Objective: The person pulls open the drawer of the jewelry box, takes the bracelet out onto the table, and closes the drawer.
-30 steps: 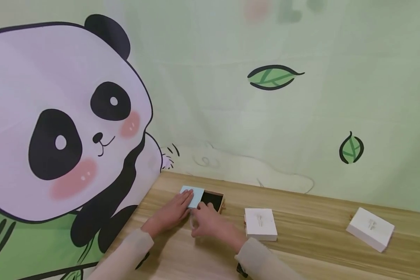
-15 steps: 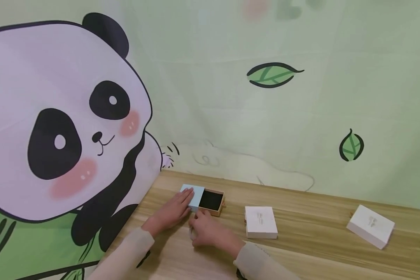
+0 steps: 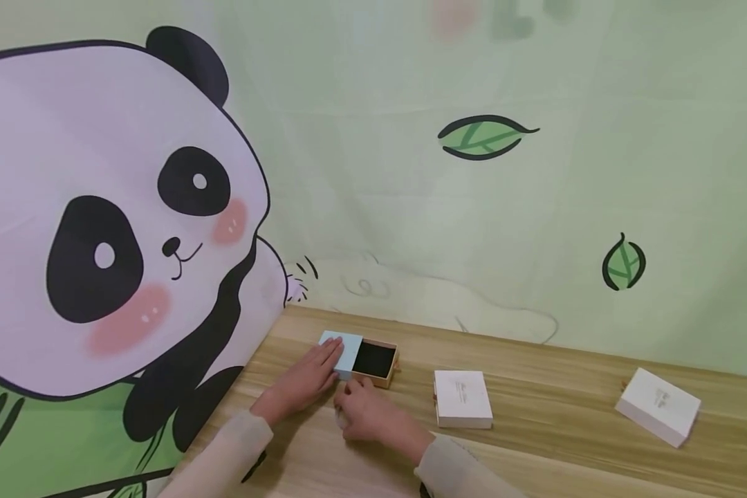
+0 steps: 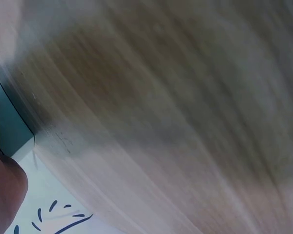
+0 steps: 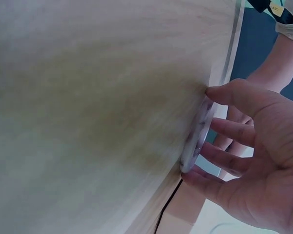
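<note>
A light-blue sliding box (image 3: 351, 344) lies at the table's back left. Its tray (image 3: 373, 360), lined in black, is pulled partway out to the right, and nothing shows on the visible lining. My left hand (image 3: 308, 377) rests with straight fingers on the blue sleeve; its edge also shows in the left wrist view beside the box (image 4: 12, 119). Just in front of the tray, my right hand (image 3: 376, 415) holds a pale, translucent bangle. In the right wrist view, thumb and fingers of this hand (image 5: 263, 156) grip the bangle (image 5: 198, 134) edge-on by its rim.
To the right stands a white box (image 3: 463, 398) with small printing on its lid. Farther right sits another white box (image 3: 660, 407), turned at an angle. Behind the wooden table (image 3: 554, 415) hangs a pale green cloth (image 3: 373, 159) with a panda picture.
My right hand has drawn back from over the tray's front corner toward me, still holding the bangle, and more of the black lining shows. My left hand stays on the box.
</note>
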Tool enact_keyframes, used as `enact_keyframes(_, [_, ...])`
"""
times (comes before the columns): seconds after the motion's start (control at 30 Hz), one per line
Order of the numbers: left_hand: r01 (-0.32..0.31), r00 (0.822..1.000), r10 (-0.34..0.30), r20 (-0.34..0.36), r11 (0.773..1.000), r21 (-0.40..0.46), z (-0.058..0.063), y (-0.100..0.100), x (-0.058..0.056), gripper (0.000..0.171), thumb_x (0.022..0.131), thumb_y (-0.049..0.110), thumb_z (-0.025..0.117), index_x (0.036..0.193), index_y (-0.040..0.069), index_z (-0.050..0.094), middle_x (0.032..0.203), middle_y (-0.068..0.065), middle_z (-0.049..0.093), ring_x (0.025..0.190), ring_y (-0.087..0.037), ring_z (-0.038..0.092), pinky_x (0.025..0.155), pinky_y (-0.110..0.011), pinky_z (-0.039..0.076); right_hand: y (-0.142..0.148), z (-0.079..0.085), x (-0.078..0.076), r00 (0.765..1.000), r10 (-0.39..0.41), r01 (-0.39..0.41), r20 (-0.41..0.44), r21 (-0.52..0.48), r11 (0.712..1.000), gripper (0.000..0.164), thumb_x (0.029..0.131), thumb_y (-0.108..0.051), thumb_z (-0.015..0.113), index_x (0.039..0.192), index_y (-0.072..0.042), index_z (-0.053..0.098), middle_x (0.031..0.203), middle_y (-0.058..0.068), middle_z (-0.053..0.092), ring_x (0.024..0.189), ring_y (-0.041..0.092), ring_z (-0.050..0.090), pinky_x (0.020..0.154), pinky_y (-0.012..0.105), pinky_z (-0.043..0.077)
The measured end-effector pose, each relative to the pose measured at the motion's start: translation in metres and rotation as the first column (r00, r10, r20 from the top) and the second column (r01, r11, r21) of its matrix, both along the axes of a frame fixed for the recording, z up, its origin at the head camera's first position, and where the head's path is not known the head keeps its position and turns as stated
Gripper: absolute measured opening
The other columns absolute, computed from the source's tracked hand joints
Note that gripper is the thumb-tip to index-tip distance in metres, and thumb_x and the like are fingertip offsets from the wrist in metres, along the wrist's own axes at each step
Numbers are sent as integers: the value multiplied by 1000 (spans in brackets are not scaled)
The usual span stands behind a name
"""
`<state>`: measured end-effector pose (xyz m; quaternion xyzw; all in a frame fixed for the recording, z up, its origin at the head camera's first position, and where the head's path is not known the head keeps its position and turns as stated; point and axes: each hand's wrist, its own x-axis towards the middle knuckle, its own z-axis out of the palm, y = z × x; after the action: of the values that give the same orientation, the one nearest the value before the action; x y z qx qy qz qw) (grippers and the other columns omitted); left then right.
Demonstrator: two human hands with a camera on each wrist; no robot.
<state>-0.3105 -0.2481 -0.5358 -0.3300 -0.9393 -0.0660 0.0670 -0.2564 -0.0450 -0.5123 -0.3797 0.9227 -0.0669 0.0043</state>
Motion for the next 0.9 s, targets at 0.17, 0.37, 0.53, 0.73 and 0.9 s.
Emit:
enact_keyframes(0.17, [-14, 1000, 14, 19, 1000, -25, -1, -1, 1, 59, 108, 24, 49, 156, -6, 30, 164, -21, 28, 152, -37, 25, 121, -54, 25, 1, 1, 0, 1000, 24, -24, 4, 2, 1000, 39, 77, -29, 86, 112, -20, 70, 110, 3, 60, 109, 26, 51, 91, 30, 46])
enact_keyframes(0.37, [-20, 999, 21, 25, 1000, -23, -2, 0, 0, 60, 109, 25, 47, 157, -4, 29, 165, -19, 26, 153, -36, 24, 122, -53, 24, 2, 3, 0, 999, 42, -40, -30, 37, 999, 40, 79, -33, 86, 113, -20, 70, 110, 2, 60, 105, 21, 51, 90, 29, 40])
enact_keyframes(0.53, [-35, 999, 36, 30, 999, -32, -3, -1, -2, 60, 109, 26, 47, 157, -4, 29, 166, -19, 26, 153, -35, 22, 123, -52, 23, 3, 4, 0, 998, 49, -48, -30, 44, 998, 43, 81, -36, 85, 118, -20, 69, 113, 2, 60, 101, 20, 50, 85, 27, 41])
enact_keyframes(0.73, [-34, 999, 35, 23, 999, -35, -3, -1, -2, 59, 109, 25, 47, 157, -4, 29, 165, -18, 26, 153, -35, 23, 123, -52, 23, 6, 0, -2, 996, 69, -67, -49, 31, 997, 46, 84, -41, 82, 121, -19, 68, 118, 3, 61, 111, 20, 53, 94, 30, 42])
enact_keyframes(0.9, [-14, 1000, 14, 3, 1000, -21, -3, 0, -3, 58, 108, 23, 48, 156, -6, 31, 164, -20, 29, 152, -37, 27, 121, -53, 26, 13, 4, -6, 997, 80, -80, -7, -79, 994, 37, 91, -32, 74, 123, -13, 68, 123, 7, 63, 117, 19, 55, 98, 35, 44])
